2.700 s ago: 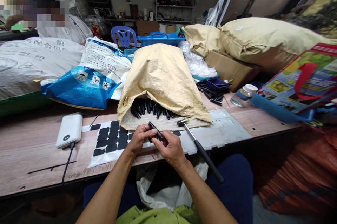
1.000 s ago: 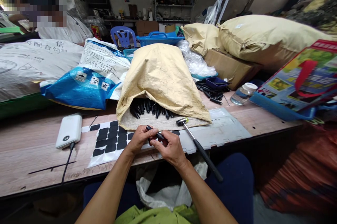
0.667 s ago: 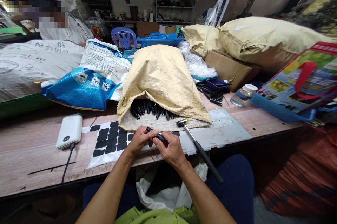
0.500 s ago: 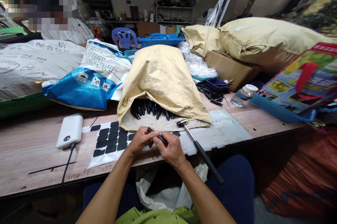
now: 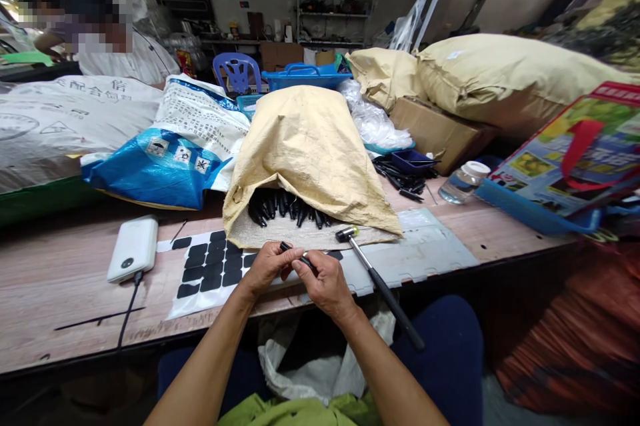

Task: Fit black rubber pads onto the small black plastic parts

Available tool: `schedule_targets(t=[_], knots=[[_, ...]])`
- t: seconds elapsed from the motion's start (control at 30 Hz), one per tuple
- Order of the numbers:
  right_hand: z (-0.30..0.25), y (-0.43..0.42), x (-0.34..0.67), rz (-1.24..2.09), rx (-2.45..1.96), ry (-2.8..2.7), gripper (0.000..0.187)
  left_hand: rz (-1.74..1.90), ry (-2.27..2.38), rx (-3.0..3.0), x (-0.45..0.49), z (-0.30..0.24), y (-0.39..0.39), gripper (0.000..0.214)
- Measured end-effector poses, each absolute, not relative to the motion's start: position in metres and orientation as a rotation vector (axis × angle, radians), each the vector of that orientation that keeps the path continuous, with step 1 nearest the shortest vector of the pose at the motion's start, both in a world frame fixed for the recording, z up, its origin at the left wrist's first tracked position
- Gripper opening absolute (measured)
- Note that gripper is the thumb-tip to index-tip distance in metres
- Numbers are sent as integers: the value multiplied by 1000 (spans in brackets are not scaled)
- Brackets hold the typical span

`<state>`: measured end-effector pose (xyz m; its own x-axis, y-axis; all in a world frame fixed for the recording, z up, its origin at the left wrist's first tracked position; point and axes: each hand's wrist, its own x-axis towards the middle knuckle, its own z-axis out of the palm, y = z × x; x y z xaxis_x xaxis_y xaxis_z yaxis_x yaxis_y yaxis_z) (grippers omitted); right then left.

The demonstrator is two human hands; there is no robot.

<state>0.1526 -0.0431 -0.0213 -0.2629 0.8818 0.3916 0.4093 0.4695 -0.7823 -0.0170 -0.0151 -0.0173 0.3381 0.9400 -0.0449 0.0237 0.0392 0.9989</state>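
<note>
Both my hands meet over the table's front edge around one small black plastic part point(image 5: 287, 249). My left hand point(image 5: 267, 267) pinches its left end, and my right hand point(image 5: 323, 283) closes fingers on its right end. Just behind them a tan woven sack point(image 5: 310, 153) lies open towards me, with several more black parts point(image 5: 285, 206) spilling from its mouth. A white sheet of black square pads point(image 5: 210, 269) lies left of my hands. A small hammer point(image 5: 380, 286) lies to their right, its handle sticking out past the table edge.
A white power bank point(image 5: 133, 247) with a cable lies at the left. A blue-and-white sack point(image 5: 170, 146), tan sacks point(image 5: 500, 76), a cardboard box point(image 5: 435, 129), a blue tray with black parts point(image 5: 410, 163), a jar point(image 5: 463, 181) and a colourful bag point(image 5: 575, 153) crowd the table. Another person point(image 5: 100, 33) sits far left.
My hands have stayed in place, turning the black part slightly between the fingers. The view has barely shifted.
</note>
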Motion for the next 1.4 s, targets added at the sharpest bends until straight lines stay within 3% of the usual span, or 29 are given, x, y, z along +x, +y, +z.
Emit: schedule_targets(t=[0.67,0.8,0.9,1.0,1.1,1.23,1.4], knots=[[-22,-44,156,675,-1046,-1758,28,929,910,1463,-19,-20,-15,48],[-9,-55,172,784,-1038,-1536,31,918,795,1394,-23,-22,-17,40],[10,-74,199,995,-931,-1703,32,913,815,1366,-21,-22,-16,42],[18,-97,227,1264,-950,-2187,24,1049,1064,1376,-18,-14,-11,39],[4,-113,241,1086,-1344,-2494,13,1176,1639,1552,-22,2,0,27],[-36,-119,231,796,-1849,-2603,22,810,2481,1558,-37,23,23,35],[-70,-119,208,827,-2057,-2653,25,408,2627,1411,-47,22,48,45]])
